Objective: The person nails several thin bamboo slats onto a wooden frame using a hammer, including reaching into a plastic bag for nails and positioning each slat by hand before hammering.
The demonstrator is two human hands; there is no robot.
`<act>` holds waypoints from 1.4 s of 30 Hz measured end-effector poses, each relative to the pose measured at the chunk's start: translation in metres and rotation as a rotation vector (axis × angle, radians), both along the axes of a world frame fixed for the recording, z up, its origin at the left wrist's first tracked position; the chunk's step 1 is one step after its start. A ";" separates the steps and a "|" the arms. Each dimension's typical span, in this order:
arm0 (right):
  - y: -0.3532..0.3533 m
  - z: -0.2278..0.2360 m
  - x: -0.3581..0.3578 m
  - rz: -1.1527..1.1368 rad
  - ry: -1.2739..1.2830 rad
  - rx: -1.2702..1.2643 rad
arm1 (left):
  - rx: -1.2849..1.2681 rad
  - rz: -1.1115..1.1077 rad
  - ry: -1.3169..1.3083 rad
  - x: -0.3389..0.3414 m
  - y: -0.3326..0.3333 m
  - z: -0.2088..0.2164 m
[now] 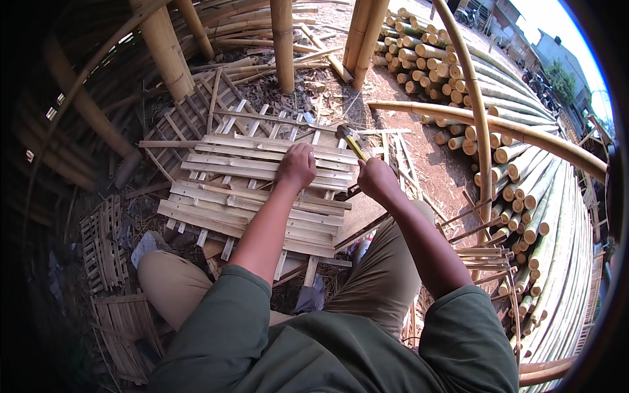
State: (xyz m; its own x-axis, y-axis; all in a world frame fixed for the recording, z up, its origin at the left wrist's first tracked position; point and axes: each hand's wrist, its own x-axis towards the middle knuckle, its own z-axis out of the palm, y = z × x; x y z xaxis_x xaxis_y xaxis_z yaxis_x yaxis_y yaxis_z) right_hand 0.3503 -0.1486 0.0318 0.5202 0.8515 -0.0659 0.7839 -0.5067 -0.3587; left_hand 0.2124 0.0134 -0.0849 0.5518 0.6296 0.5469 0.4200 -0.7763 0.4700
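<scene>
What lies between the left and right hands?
In the head view, the ends of the pale slats lie between the left hand and the right hand holding the hammer.

Left of the slat panel lies a lattice piece, right a pole stack, behind it posts, near its far right corner a hammer.

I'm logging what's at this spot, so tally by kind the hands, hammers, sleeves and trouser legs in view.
Hands: 2 (left hand, right hand)
Hammer: 1
Green sleeves: 2
Tan trouser legs: 2
Total: 7
</scene>
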 end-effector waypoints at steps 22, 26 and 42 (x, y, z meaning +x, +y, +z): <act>-0.017 -0.012 -0.001 -0.154 0.015 0.193 | -0.034 -0.026 0.044 0.000 -0.004 0.006; -0.017 -0.010 -0.005 -0.081 -0.024 0.163 | -0.032 -0.001 0.057 0.000 -0.003 0.009; -0.025 -0.049 0.005 -0.043 -0.047 0.207 | -0.021 0.000 0.069 0.007 -0.007 0.011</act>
